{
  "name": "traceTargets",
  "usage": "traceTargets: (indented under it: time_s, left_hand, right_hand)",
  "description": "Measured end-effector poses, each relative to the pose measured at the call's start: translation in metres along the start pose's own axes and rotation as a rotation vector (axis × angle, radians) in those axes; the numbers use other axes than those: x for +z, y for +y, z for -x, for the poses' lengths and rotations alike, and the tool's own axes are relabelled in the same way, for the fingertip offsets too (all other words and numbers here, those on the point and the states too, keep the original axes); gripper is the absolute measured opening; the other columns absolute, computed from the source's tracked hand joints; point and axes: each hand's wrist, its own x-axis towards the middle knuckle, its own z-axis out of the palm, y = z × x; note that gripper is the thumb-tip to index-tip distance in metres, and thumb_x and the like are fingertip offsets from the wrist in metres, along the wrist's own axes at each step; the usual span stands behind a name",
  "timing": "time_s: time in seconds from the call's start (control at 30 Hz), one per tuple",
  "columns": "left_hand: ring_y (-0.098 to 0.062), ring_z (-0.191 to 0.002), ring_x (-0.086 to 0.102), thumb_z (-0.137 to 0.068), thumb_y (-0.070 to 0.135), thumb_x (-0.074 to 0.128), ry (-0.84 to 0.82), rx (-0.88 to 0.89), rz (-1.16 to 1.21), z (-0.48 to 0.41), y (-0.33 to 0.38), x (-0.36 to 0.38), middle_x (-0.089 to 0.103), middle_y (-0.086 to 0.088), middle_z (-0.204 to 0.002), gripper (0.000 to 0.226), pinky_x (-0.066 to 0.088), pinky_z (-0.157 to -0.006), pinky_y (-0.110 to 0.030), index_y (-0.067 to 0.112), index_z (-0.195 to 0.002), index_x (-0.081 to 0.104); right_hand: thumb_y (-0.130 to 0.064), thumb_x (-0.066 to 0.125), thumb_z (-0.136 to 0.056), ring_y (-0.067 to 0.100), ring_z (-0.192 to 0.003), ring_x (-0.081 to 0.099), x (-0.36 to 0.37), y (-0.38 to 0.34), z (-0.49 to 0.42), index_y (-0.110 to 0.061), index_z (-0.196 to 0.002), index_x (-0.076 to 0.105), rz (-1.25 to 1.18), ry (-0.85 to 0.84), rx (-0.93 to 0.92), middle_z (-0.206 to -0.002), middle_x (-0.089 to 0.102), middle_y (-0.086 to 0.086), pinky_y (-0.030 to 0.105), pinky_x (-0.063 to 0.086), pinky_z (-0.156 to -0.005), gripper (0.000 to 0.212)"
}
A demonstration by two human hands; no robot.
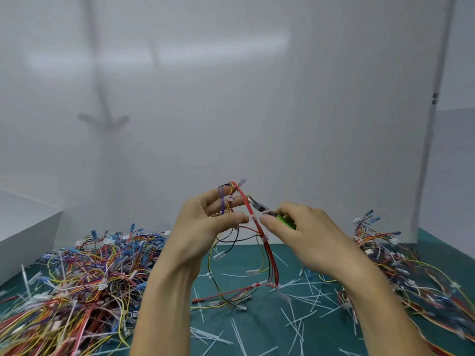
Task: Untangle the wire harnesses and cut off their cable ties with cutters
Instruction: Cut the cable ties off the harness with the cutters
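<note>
At the far left a white box (25,227) stands on the green bench (326,340); beside it sprawls a big heap of wire harnesses (77,286) in red, yellow, blue and purple; the left hand (205,222) is raised above the bench, its grip closed on a lifted harness (267,253), with purple and yellow strands threaded between the curled fingers and the thumb set against the red wires; a white cable tie (253,217) binds those red wires just beside the thumb tip; the harness hangs down and its lower end rests on the bench between the forearms; the cutters (263,209), green-handled, point up and left, their tip at the red wires above the tie, touching or not I cannot tell; the right hand (303,235) has its grip wrapped round the handles; cut white ties (295,304) litter the bench below; a smaller heap (385,258) lies at the right, before a white wall panel (334,124).
</note>
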Motion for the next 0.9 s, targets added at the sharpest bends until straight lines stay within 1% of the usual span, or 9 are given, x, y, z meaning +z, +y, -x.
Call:
traceTargets:
  time_s: [0.07, 0.17, 0.27, 0.37, 0.43, 0.5, 0.6, 0.73, 0.9]
  left_hand:
    - [-0.015, -0.082, 0.073, -0.078, -0.011, 0.071, 0.019, 0.019, 0.031, -0.0004, 0.0001, 0.0014, 0.077, -0.007, -0.1, 0.046, 0.056, -0.068, -0.019, 0.018, -0.112, 0.068]
    - [-0.017, -0.082, 0.072, -0.076, -0.009, 0.074, 0.055, 0.044, 0.033, -0.0009, 0.0003, 0.0013, 0.077, -0.006, -0.097, 0.045, 0.055, -0.066, -0.019, 0.014, -0.114, 0.067]
    - [-0.017, -0.08, 0.07, -0.075, -0.007, 0.077, 0.1, 0.065, -0.002, -0.0024, 0.0001, 0.0016, 0.077, -0.007, -0.094, 0.044, 0.054, -0.063, -0.018, 0.007, -0.116, 0.066]
    - [-0.009, -0.071, 0.07, -0.074, -0.009, 0.077, 0.128, 0.088, -0.026, -0.0032, -0.0001, 0.0039, 0.077, -0.002, -0.084, 0.039, 0.053, -0.059, -0.016, 0.011, -0.106, 0.067]
    - [-0.01, -0.068, 0.068, -0.075, -0.007, 0.076, 0.135, 0.103, -0.035, -0.0037, -0.0013, 0.0043, 0.075, -0.001, -0.079, 0.034, 0.054, -0.061, -0.017, 0.015, -0.099, 0.067]
    - [-0.012, -0.068, 0.066, -0.076, -0.005, 0.076, 0.15, 0.111, -0.041, -0.0045, -0.0024, 0.0037, 0.072, -0.002, -0.078, 0.03, 0.055, -0.064, -0.017, 0.015, -0.097, 0.068]
    - [-0.012, -0.068, 0.064, -0.077, -0.003, 0.076, 0.177, 0.097, -0.022, -0.0055, -0.0027, 0.0029, 0.07, -0.006, -0.08, 0.034, 0.054, -0.064, -0.015, 0.015, -0.105, 0.067]
    - [-0.011, -0.067, 0.065, -0.076, -0.002, 0.078, 0.187, 0.075, -0.016, -0.0059, -0.003, 0.0021, 0.07, -0.009, -0.085, 0.049, 0.052, -0.062, -0.014, 0.005, -0.121, 0.062]
    - [-0.009, -0.066, 0.066, -0.077, -0.002, 0.077, 0.176, 0.074, -0.008, -0.0044, -0.0031, 0.0023, 0.073, -0.003, -0.081, 0.05, 0.052, -0.062, -0.014, 0.007, -0.123, 0.061]
  right_hand:
    - [-0.06, 0.046, -0.094, 0.012, -0.059, 0.042, -0.0012, 0.0011, 0.0004, -0.026, -0.078, 0.056, 0.001, -0.011, -0.004, -0.065, 0.052, -0.004, 0.03, 0.032, -0.055, 0.039]
    - [-0.06, 0.046, -0.094, 0.012, -0.057, 0.042, -0.0031, 0.0024, 0.0009, -0.026, -0.078, 0.055, 0.013, -0.012, -0.011, -0.064, 0.051, -0.005, 0.029, 0.03, -0.052, 0.038]
    - [-0.061, 0.046, -0.093, 0.012, -0.059, 0.044, -0.0043, 0.0043, 0.001, -0.025, -0.082, 0.058, 0.046, -0.035, -0.022, -0.067, 0.053, -0.003, 0.029, 0.033, -0.055, 0.039]
    - [-0.063, 0.045, -0.091, 0.012, -0.063, 0.047, -0.0055, 0.006, 0.0008, -0.025, -0.087, 0.06, 0.064, -0.049, -0.039, -0.071, 0.056, -0.002, 0.03, 0.037, -0.058, 0.041]
    - [-0.064, 0.044, -0.09, 0.012, -0.063, 0.047, -0.0061, 0.0066, 0.0009, -0.025, -0.088, 0.06, 0.074, -0.054, -0.057, -0.071, 0.056, 0.0, 0.03, 0.036, -0.058, 0.042]
    - [-0.066, 0.042, -0.09, 0.011, -0.062, 0.046, -0.0069, 0.0066, 0.0011, -0.026, -0.089, 0.061, 0.078, -0.061, -0.074, -0.07, 0.056, -0.001, 0.03, 0.035, -0.057, 0.044]
    - [-0.069, 0.039, -0.086, 0.01, -0.063, 0.046, -0.0072, 0.0058, 0.0014, -0.028, -0.09, 0.06, 0.083, -0.073, -0.089, -0.07, 0.056, -0.002, 0.03, 0.035, -0.057, 0.046]
    - [-0.068, 0.039, -0.086, 0.012, -0.069, 0.051, -0.0047, 0.0041, 0.0002, -0.028, -0.091, 0.06, 0.074, -0.044, -0.108, -0.073, 0.057, -0.004, 0.032, 0.041, -0.062, 0.046]
    - [-0.067, 0.04, -0.089, 0.015, -0.068, 0.051, -0.0022, 0.0047, -0.0005, -0.028, -0.09, 0.061, 0.084, -0.027, -0.118, -0.07, 0.056, -0.003, 0.034, 0.04, -0.06, 0.044]
